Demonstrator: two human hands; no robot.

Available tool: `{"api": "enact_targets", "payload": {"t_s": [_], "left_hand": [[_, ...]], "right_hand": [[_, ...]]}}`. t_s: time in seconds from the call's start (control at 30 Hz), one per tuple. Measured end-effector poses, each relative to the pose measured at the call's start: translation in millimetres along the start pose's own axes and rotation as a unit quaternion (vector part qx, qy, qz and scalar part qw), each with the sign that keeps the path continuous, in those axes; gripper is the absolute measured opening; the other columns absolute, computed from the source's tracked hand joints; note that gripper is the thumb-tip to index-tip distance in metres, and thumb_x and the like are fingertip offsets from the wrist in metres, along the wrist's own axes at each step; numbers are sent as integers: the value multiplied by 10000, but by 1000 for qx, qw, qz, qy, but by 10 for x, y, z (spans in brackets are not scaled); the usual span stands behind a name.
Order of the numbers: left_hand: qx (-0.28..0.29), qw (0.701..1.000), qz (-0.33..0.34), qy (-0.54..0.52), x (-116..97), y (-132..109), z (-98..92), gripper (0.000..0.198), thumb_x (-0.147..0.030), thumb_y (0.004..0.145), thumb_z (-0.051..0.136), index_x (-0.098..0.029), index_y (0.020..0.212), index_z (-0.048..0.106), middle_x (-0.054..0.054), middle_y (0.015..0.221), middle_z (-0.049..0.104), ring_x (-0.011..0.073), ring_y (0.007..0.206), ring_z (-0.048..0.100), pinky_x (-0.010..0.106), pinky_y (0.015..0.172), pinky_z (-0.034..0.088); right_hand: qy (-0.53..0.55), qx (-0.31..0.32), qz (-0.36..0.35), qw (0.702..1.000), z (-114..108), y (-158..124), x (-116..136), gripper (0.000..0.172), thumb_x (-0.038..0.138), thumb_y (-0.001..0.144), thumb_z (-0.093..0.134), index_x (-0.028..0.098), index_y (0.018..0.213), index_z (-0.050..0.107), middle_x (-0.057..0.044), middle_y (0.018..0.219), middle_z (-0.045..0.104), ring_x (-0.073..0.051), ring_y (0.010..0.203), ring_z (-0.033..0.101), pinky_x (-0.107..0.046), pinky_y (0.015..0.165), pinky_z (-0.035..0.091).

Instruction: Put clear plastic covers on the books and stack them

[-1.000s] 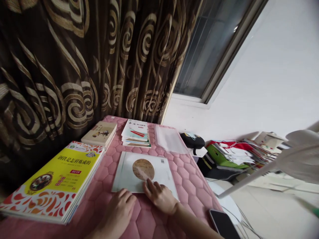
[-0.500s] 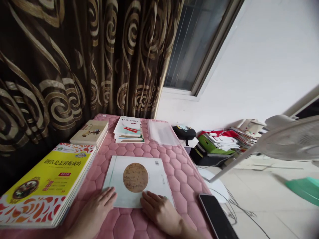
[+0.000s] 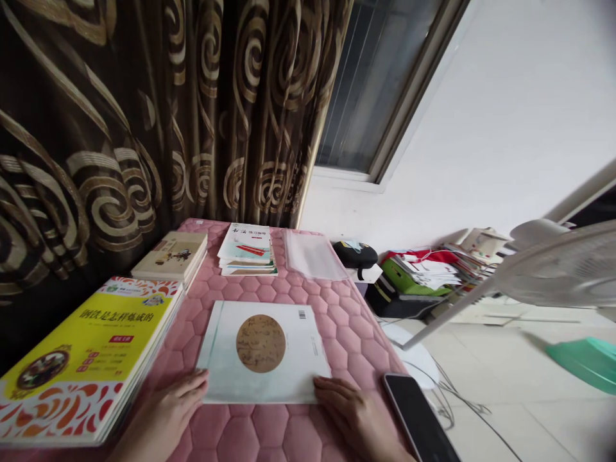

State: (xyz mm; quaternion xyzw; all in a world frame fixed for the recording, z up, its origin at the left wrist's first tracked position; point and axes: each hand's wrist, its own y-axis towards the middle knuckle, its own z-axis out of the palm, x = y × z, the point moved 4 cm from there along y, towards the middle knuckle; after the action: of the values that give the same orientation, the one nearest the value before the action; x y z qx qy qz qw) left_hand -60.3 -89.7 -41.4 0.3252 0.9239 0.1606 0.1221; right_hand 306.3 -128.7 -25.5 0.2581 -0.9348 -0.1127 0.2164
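Observation:
A pale booklet (image 3: 298, 378) with a round tan calligraphy disc and a barcode lies flat on the pink quilted mat (image 3: 298, 436). My left hand (image 3: 166, 410) rests open on the mat, its fingertips at the booklet's lower left edge. My right hand (image 3: 349, 414) lies open at the lower right corner, fingers against the booklet's edge. Neither hand visibly grips it. To the left is a yellow-covered book stack (image 3: 91, 359), and a beige book (image 3: 171, 256) lies farther along the mat. A calligraphy workbook stack (image 3: 248, 250) lies at the far end.
A clear plastic sleeve (image 3: 312, 255) lies on the mat's far end, and a black phone (image 3: 418, 417) sits at its right edge. A brown patterned curtain (image 3: 96, 160) hangs along the left. Below right are a white fan (image 3: 558, 269) and piled papers (image 3: 423, 276).
My right hand has slid rightward off the booklet's lower edge to its corner. My left hand has shifted slightly left and down. The booklet has stayed put.

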Motion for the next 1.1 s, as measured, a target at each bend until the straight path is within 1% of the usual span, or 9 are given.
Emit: {"api": "enact_targets", "payload": {"t_s": [0.17,0.27,0.37,0.43,0.6,0.77,0.87,1.0,1.1], "left_hand": [[-34,996,-74,-42,26,178,-115,318,-195,896,443,-259,950,750,-17,970,793,144,840,757,190,745,597],[-108,988,-104,-24,69,254,-214,296,-247,938,418,-247,901,712,-11,879,788,148,748,751,203,670,591],[-230,966,-108,58,-4,271,-380,284,-353,949,465,-197,1084,661,78,1059,750,224,951,720,330,856,570],[-259,955,-94,109,-149,270,-415,332,-339,923,544,-185,1210,610,112,1169,698,255,1068,669,385,956,515],[-109,984,95,108,-624,337,47,360,-289,857,636,-258,1216,626,42,1306,651,236,1142,636,342,960,520],[42,991,43,116,-606,449,596,619,-167,747,701,-186,1349,559,129,1431,563,307,1224,598,416,944,545],[44,981,95,162,-611,482,626,580,-113,762,623,-151,1339,576,135,1374,613,305,1215,604,404,888,559],[-8,959,195,205,-670,433,534,484,-61,809,487,-118,1270,622,134,1258,689,245,1146,639,344,862,532],[-66,955,210,201,-708,327,549,383,-88,864,444,-142,1176,660,104,1127,746,211,1038,676,303,772,527]], "right_hand": [[74,46,113,990,-42,125,-68,335,356,1011,429,236,1010,742,-69,1069,747,-196,977,693,-289,833,557],[101,28,165,981,-91,245,-163,384,457,982,451,232,877,745,-62,892,737,-190,801,688,-277,716,542],[117,-46,189,974,-228,456,-312,458,557,939,464,216,803,738,-70,805,710,-190,697,657,-284,635,516],[118,-106,191,969,-375,678,-434,488,601,912,471,211,810,747,-75,778,702,-187,648,623,-284,588,491],[64,-248,195,947,-829,1471,-798,461,613,828,544,210,808,768,-76,760,716,-199,638,578,-304,615,459],[87,-272,272,919,-978,2225,-1162,277,439,757,628,201,807,760,-61,805,752,-199,682,629,-280,644,461],[89,-271,290,914,-925,2497,-1275,231,379,751,628,194,804,755,-68,848,759,-210,748,661,-272,655,466],[91,-260,318,907,-787,2687,-1374,232,346,785,596,192,850,757,-63,870,759,-197,751,674,-257,643,469],[90,-238,344,904,-653,2755,-1451,227,331,806,591,199,883,759,-54,859,758,-191,750,677,-251,638,466]]}}
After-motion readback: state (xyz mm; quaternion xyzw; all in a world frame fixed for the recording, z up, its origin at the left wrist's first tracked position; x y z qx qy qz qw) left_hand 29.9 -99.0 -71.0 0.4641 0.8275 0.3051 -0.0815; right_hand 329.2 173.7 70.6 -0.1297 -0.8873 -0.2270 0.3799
